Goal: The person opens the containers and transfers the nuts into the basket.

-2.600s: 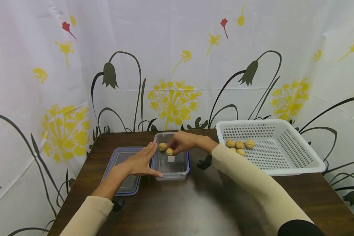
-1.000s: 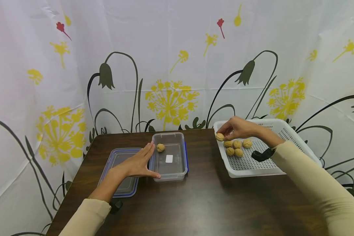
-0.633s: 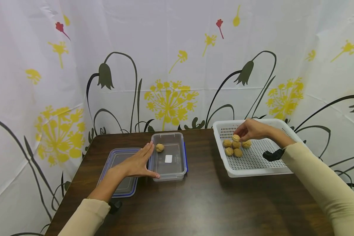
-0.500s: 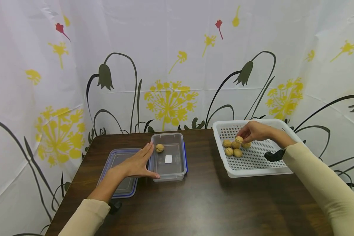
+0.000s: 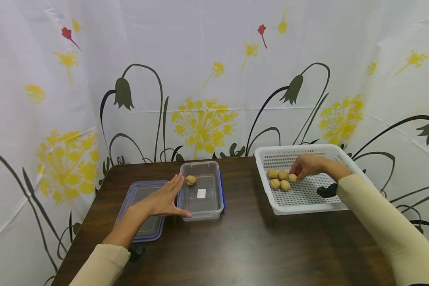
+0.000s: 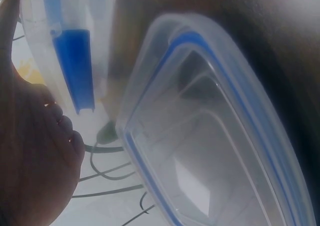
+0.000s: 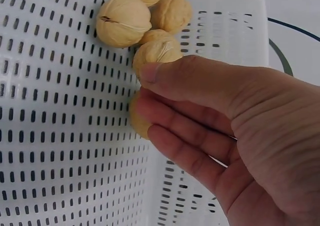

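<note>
My left hand (image 5: 161,201) is spread along the left side of a clear plastic food container (image 5: 204,214), fingers straight and thumb at its near left corner. One walnut (image 5: 191,180) lies in that container. In the white basket my right hand (image 5: 306,166) has thumb and fingers at a walnut (image 5: 292,178), low among the others. The right wrist view has the thumb over this walnut (image 7: 161,53), with another walnut (image 7: 137,117) partly hidden behind the fingers. Several walnuts (image 5: 283,175) cluster in the basket's left part.
A lid with a blue seal (image 5: 153,234) lies on the dark wooden table (image 5: 228,254), partly under my left forearm. The slotted white basket (image 5: 307,208) stands at the right. Behind the table hangs a flower-printed curtain (image 5: 200,47).
My right hand has carried a walnut from the container to the basket, then lowered it among the others. One walnut stays in the container. My left hand keeps its place.
</note>
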`<control>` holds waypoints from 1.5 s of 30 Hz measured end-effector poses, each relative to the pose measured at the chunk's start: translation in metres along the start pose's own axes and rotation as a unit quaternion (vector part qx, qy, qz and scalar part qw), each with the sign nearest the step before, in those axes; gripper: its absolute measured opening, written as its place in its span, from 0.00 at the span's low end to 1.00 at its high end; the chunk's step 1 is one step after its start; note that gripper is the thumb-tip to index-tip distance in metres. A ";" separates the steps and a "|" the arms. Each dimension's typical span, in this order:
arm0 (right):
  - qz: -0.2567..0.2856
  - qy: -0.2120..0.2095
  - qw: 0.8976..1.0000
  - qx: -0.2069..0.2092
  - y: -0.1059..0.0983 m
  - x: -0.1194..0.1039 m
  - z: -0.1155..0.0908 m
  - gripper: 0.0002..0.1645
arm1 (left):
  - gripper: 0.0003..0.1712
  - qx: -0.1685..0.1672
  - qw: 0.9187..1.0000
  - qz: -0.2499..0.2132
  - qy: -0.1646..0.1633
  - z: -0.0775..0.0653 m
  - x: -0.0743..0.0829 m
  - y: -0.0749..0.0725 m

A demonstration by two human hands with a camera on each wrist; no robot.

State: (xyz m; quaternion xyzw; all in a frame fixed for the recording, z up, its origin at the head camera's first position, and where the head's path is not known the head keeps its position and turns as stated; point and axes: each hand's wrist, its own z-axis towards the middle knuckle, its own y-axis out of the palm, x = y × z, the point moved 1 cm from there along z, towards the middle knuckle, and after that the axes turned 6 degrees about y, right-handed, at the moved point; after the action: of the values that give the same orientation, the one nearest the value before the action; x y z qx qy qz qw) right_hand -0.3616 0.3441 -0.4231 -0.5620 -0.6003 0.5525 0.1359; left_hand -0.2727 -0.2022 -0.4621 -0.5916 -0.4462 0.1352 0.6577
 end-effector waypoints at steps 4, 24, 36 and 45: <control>-0.017 0.004 1.000 -0.003 0.001 -0.002 0.003 0.18 | 0.79 0.006 1.000 -0.001 0.001 -0.002 -0.001 -0.001; -0.010 0.043 0.999 -0.014 0.006 0.002 -0.002 0.20 | 0.78 0.011 1.000 0.004 0.012 0.000 0.002 0.000; -0.033 -0.031 0.997 0.061 -0.009 -0.030 -0.003 0.16 | 0.78 0.009 1.000 0.006 0.010 0.001 0.002 0.001; -0.040 -0.099 0.989 0.101 -0.013 -0.073 0.009 0.12 | 0.79 0.007 1.000 0.015 0.008 0.001 0.000 0.004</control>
State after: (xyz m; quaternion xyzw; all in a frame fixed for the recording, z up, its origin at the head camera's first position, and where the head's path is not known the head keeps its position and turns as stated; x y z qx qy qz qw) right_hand -0.3517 0.2825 -0.3826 -0.4635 -0.5737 0.6576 0.1537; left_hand -0.2716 -0.2004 -0.4658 -0.5944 -0.4310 0.1434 0.6636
